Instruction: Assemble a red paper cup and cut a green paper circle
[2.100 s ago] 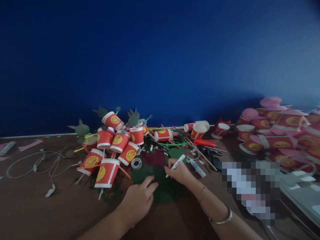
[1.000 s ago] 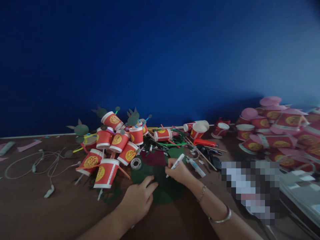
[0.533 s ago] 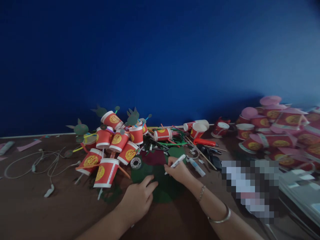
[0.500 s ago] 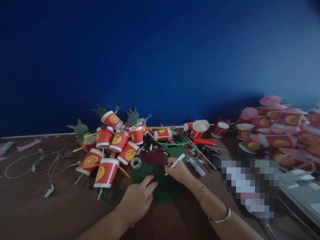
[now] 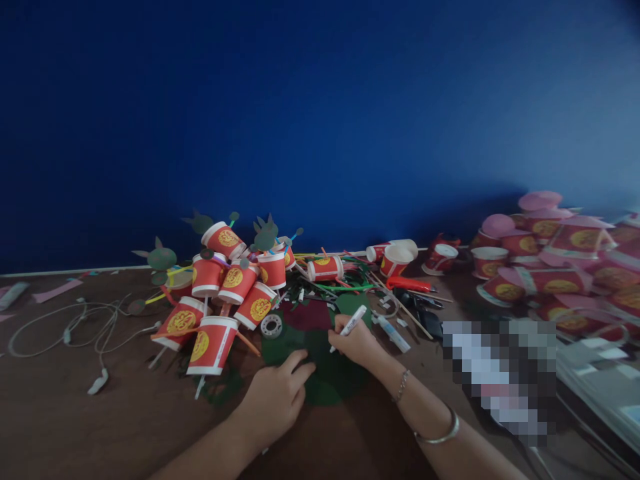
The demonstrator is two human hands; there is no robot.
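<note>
My right hand (image 5: pixel 356 343) is closed round a white marker (image 5: pixel 351 323), its tip down on a dark green sheet of paper (image 5: pixel 327 387) lying on the brown table. My left hand (image 5: pixel 277 395) lies flat on the near left part of that sheet, fingers stretched out, holding it down. A dark red sheet (image 5: pixel 309 315) lies just beyond the green one. A small roll of tape (image 5: pixel 271 325) sits to the left of the marker.
A heap of red paper cups (image 5: pixel 227 287) with sticks and green paper shapes lies left of my hands. More red cups with pink lids (image 5: pixel 550 260) are stacked at the right. White earphone cables (image 5: pixel 75 330) trail at the left. Skewers, a red tool (image 5: pixel 409 285) and scraps lie behind.
The marker in my right hand has shifted slightly left over the green sheet. My left hand has stayed in place.
</note>
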